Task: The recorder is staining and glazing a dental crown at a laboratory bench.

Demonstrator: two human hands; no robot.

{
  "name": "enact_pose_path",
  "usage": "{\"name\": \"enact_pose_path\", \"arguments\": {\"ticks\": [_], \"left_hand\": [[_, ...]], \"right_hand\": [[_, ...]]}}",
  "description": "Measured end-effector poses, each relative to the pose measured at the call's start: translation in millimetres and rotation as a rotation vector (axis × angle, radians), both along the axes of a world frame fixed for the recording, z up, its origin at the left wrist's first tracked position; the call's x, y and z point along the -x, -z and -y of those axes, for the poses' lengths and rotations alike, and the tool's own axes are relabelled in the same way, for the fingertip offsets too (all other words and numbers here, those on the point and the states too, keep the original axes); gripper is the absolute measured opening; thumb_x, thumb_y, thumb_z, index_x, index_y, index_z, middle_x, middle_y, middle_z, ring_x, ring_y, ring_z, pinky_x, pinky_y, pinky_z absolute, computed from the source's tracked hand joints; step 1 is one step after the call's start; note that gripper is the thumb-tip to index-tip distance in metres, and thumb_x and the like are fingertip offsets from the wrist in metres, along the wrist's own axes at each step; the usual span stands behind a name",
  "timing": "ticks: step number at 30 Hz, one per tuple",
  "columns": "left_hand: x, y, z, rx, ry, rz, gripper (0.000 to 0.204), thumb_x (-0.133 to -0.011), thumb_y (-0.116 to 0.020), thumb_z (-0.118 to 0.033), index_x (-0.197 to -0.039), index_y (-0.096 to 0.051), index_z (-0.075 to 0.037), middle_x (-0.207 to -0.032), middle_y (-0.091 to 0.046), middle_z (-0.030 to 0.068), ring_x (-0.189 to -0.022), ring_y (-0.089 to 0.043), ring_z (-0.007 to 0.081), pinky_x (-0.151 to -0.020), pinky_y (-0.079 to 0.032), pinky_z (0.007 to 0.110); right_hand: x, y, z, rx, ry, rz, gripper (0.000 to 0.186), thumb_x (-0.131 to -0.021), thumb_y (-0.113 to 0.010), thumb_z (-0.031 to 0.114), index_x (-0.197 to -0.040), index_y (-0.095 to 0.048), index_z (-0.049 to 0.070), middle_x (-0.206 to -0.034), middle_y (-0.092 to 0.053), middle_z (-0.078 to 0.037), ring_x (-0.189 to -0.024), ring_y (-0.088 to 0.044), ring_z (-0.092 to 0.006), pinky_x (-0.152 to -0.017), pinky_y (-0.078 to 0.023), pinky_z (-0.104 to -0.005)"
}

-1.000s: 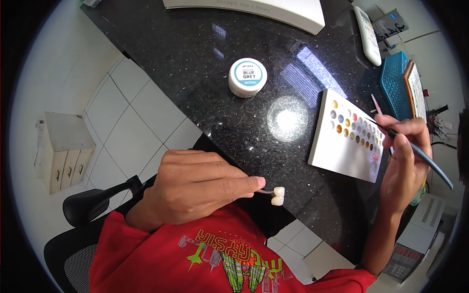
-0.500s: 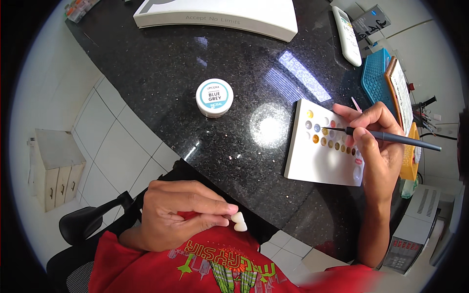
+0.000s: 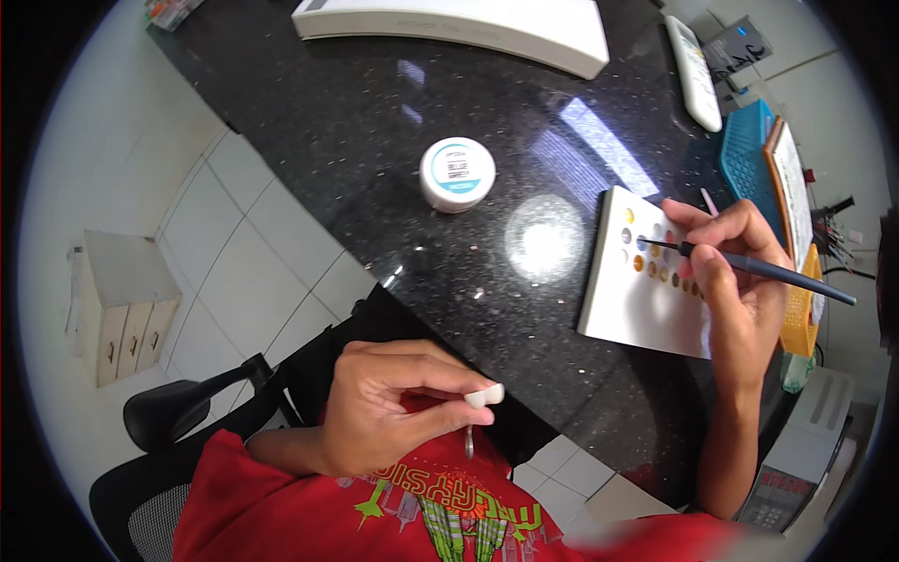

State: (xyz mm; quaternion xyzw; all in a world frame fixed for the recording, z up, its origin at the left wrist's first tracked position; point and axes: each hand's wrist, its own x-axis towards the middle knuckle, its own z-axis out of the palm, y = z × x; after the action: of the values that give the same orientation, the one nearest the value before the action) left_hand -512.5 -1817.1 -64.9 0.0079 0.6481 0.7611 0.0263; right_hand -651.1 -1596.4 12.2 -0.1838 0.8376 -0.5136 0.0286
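Observation:
My left hand (image 3: 398, 403) is closed, pinching a small white pair of dental crowns (image 3: 485, 396) between thumb and fingertips above my lap, near the table edge. A thin metal piece (image 3: 470, 442) hangs just below the fingertips; whether it joins the crowns is hidden. In my right hand (image 3: 744, 304) is a slim dark-handled paintbrush (image 3: 787, 273), held like a pen. Its fine tip points left, at the coloured wells of a white paint palette (image 3: 626, 309). I cannot tell whether the tip touches the paint. My right hand covers the palette's right side.
A round white jar (image 3: 457, 175) with a blue-ringed lid stands on the black speckled table (image 3: 356, 140). Behind it lies a white box (image 3: 459, 33). A white remote (image 3: 695, 80), blue basket (image 3: 749, 145) and yellow basket (image 3: 801, 304) line the right. A chair armrest (image 3: 173, 412) is at left.
My left hand has moved right and slightly up, and the crowns have turned in its fingers, baring the metal piece below. The whole view has shifted; the brush stays over the palette's wells.

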Motion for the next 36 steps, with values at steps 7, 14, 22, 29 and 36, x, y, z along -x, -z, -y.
{"name": "enact_pose_path", "arguments": {"ticks": [7,14,22,29,36], "left_hand": [[11.8,-5.7,-13.4,-0.049,-0.036,-0.112,0.011,-0.073,-0.069,0.009,-0.082,-0.066,0.005,-0.080,-0.066,0.0181,-0.070,-0.068,0.0201,-0.064,-0.058,0.026],[5.9,0.9,-10.5,-0.018,-0.080,-0.165,0.009,-0.075,-0.066,0.009,-0.084,-0.066,0.006,-0.081,-0.065,0.0197,-0.071,-0.068,0.0212,-0.064,-0.059,0.026],[0.3,5.7,-8.9,-0.028,-0.117,-0.187,0.011,-0.075,-0.066,0.009,-0.085,-0.066,0.006,-0.082,-0.065,0.0195,-0.070,-0.068,0.0212,-0.063,-0.058,0.026],[-0.6,5.8,-9.1,-0.036,-0.127,-0.187,0.012,-0.075,-0.066,0.009,-0.086,-0.066,0.005,-0.081,-0.066,0.0190,-0.070,-0.068,0.0210,-0.063,-0.058,0.026],[0.5,6.9,-9.3,-0.027,-0.119,-0.229,0.014,-0.074,-0.067,0.010,-0.087,-0.066,0.005,-0.081,-0.066,0.0189,-0.070,-0.068,0.0208,-0.062,-0.058,0.025]], "right_hand": [[-14.7,-11.4,-16.8,-0.029,0.036,-0.259,0.022,-0.086,-0.057,0.020,-0.084,-0.050,-0.001,-0.078,-0.054,-0.012,-0.087,-0.063,-0.0223,-0.058,-0.045,-0.0217],[-75.5,-7.1,19.7,0.083,-0.296,-0.235,0.028,-0.080,-0.064,0.013,-0.087,-0.039,0.004,-0.071,-0.050,-0.010,-0.059,-0.058,-0.0171,-0.052,-0.049,-0.0237],[-83.0,5.1,28.7,0.043,-0.434,-0.226,0.028,-0.075,-0.066,0.006,-0.085,-0.040,0.004,-0.069,-0.055,-0.009,-0.058,-0.061,-0.0155,-0.049,-0.051,-0.0229],[-81.0,3.6,32.1,0.013,-0.463,-0.226,0.029,-0.072,-0.067,0.004,-0.086,-0.042,0.004,-0.067,-0.056,-0.009,-0.058,-0.063,-0.0171,-0.049,-0.051,-0.0233],[-77.9,5.3,33.1,0.049,-0.488,-0.244,0.027,-0.068,-0.066,0.000,-0.085,-0.045,0.001,-0.066,-0.056,-0.010,-0.056,-0.063,-0.0181,-0.048,-0.051,-0.0232]]}}
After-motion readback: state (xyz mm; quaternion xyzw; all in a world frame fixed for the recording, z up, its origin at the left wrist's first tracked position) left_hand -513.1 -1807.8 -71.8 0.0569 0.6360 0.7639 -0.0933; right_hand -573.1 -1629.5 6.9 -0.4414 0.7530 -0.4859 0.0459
